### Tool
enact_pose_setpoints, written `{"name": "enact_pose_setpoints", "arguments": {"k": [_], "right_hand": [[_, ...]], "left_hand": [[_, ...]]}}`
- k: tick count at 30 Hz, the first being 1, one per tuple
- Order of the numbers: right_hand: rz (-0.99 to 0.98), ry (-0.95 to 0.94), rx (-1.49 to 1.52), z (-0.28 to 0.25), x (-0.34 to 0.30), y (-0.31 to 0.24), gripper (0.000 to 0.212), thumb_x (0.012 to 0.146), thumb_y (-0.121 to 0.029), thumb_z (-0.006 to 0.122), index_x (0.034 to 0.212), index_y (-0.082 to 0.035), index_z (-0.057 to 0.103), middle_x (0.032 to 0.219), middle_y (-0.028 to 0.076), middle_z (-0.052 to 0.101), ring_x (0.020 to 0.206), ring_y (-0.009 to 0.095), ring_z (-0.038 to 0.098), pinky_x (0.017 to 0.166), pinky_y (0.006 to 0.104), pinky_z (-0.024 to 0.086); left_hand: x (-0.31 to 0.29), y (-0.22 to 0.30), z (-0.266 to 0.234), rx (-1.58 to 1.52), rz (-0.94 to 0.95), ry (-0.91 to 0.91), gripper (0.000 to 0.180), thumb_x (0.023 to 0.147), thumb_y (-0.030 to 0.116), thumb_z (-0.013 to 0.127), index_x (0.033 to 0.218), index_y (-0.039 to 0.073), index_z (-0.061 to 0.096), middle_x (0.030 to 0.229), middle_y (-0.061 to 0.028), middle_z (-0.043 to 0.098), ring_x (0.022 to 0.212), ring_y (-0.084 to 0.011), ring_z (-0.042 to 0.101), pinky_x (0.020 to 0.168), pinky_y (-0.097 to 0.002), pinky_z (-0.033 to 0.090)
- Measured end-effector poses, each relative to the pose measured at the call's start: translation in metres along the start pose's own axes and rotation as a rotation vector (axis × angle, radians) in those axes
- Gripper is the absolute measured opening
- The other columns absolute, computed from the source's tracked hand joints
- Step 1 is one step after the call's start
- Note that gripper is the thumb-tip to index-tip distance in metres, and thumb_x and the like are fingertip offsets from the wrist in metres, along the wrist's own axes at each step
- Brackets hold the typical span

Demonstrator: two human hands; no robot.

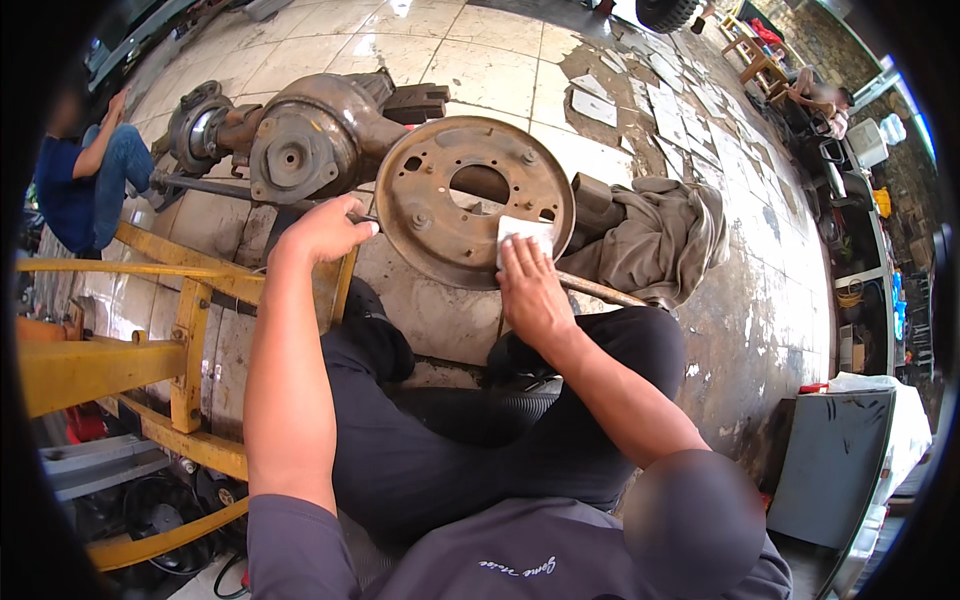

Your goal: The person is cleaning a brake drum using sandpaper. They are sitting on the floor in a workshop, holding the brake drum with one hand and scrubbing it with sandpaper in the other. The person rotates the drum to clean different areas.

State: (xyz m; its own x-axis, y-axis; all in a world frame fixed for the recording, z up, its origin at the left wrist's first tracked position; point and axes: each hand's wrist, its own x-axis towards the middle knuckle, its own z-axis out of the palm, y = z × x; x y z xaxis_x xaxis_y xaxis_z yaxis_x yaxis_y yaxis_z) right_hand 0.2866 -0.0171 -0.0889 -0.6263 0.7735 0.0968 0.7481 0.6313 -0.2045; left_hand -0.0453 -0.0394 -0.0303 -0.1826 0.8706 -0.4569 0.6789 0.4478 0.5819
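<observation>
A round rusty brake backing plate (432, 245), with a large central hole and several studs, stands tilted in front of me at the right end of a heavy axle housing (335, 125). My right hand (535, 295) presses a white square pad (526, 230) flat against the plate's lower right face, fingers together over it. My left hand (322, 232) is curled over a long dark metal rod (225, 187) just left of the plate, thumb pointing toward the rim. Some of its fingers are hidden.
Yellow metal framework (190, 350) stands close on my left. A brown cloth (670, 235) drapes beside the plate's right side. A person in blue (85, 170) sits at far left. Broken tiles (680, 120) lie behind; a grey cabinet (830, 465) is at right.
</observation>
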Motion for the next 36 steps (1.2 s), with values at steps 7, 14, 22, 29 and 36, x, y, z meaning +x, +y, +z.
{"name": "enact_pose_setpoints", "arguments": {"k": [7,14,22,29,36], "right_hand": [[0.05,-0.025,-0.028,-0.003,0.001,0.005,0.05,0.104,-0.024,0.041,0.145,0.005,0.04,0.152,0.024,0.04,0.143,0.039,0.035,0.117,0.0499,0.029],[0.074,-0.02,0.0,-0.007,0.002,0.011,0.049,0.104,-0.024,0.041,0.143,0.005,0.042,0.15,0.026,0.041,0.142,0.041,0.036,0.117,0.0504,0.03],[0.028,-0.035,0.004,-0.008,0.0,0.006,0.048,0.104,-0.024,0.04,0.144,0.003,0.042,0.152,0.023,0.04,0.143,0.039,0.035,0.117,0.0506,0.03],[-0.008,-0.052,-0.07,-0.006,-0.006,-0.001,0.051,0.104,-0.025,0.04,0.145,0.004,0.04,0.153,0.024,0.038,0.144,0.04,0.033,0.118,0.0502,0.028],[0.02,-0.071,-0.058,-0.007,-0.004,-0.003,0.051,0.104,-0.023,0.039,0.145,0.006,0.039,0.151,0.024,0.04,0.143,0.04,0.034,0.117,0.0517,0.029]], "left_hand": [[0.001,-0.001,-0.001,0.03,0.008,0.003,0.051,0.094,0.03,0.068,0.132,0.0,0.052,0.097,-0.0117,0.069,0.079,-0.0159,0.063,0.077,-0.0339,0.051],[0.002,0.003,-0.001,0.058,0.001,-0.002,0.05,0.094,0.032,0.068,0.131,0.001,0.053,0.096,-0.0117,0.069,0.079,-0.0162,0.062,0.077,-0.0346,0.05],[0.001,0.003,-0.002,0.043,-0.023,-0.009,0.05,0.092,0.034,0.067,0.13,0.003,0.058,0.132,-0.0218,0.06,0.123,-0.0309,0.057,0.104,-0.0388,0.043],[0.003,0.003,-0.001,0.061,-0.008,-0.015,0.052,0.093,0.032,0.068,0.133,0.003,0.053,0.099,-0.0105,0.068,0.079,-0.0161,0.062,0.078,-0.0344,0.05],[0.007,-0.003,0.0,0.069,0.001,-0.024,0.053,0.093,0.032,0.068,0.133,0.001,0.052,0.102,-0.0118,0.068,0.08,-0.0164,0.062,0.078,-0.0345,0.051]]}}
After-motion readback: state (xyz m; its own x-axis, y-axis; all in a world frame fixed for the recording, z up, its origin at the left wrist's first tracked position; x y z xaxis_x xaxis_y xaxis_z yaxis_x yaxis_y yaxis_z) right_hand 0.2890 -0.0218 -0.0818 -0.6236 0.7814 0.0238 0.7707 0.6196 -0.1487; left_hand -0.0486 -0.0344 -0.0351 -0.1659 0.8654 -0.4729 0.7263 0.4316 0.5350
